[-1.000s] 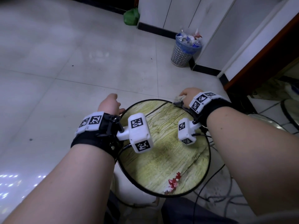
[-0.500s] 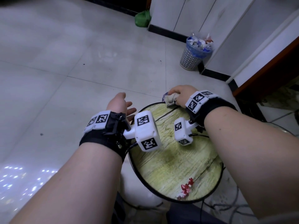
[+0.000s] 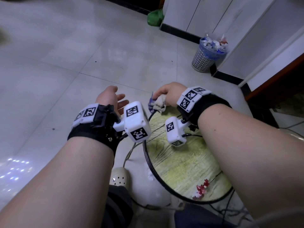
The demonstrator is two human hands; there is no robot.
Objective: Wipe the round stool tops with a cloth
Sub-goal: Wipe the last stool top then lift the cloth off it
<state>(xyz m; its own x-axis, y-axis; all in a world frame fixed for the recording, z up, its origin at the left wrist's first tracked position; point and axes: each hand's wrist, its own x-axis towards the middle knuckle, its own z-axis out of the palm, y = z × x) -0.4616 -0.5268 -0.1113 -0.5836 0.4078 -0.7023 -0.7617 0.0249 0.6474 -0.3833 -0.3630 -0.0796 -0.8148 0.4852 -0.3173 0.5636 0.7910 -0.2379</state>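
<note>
Floor (image 3: pixel 65 63): pale glossy tiles are filling most of the view, with small light spots glinting at the lower left.
Cabinets (image 3: pixel 205 15): white doors on a dark plinth are standing along the far wall at the upper right.
Stool top (image 3: pixel 185 165): a round, yellow-green, wood-grain disc with a thin black rim is sitting low in the view, right of centre; the right forearm is crossing over its right side.
Waste basket (image 3: pixel 207 55): a perforated bin with a blue liner, heaped with rubbish, is standing on the floor against the cabinets.
Green bag (image 3: pixel 154 18): it is lying on the floor by the cabinet corner, far from the stool.
Left hand (image 3: pixel 110 99): it is hovering above the floor just left of the stool's far rim, palm turned inward, fingers loosely spread and holding nothing; a black wrist strap with white marker blocks is sitting behind it.
Right hand (image 3: pixel 171 92): its fingers are curling round the cloth at the stool's far edge; it is wearing a like strap with marker blocks.
Shoe (image 3: pixel 120 177): a pale perforated clog is showing below the left wrist.
Cloth (image 3: pixel 159 103): a crumpled beige and purple wad is bunching under the right hand, right at the stool's far rim.
Red flowers (image 3: pixel 202 189): a small printed sprig is showing near the stool's near edge.
</note>
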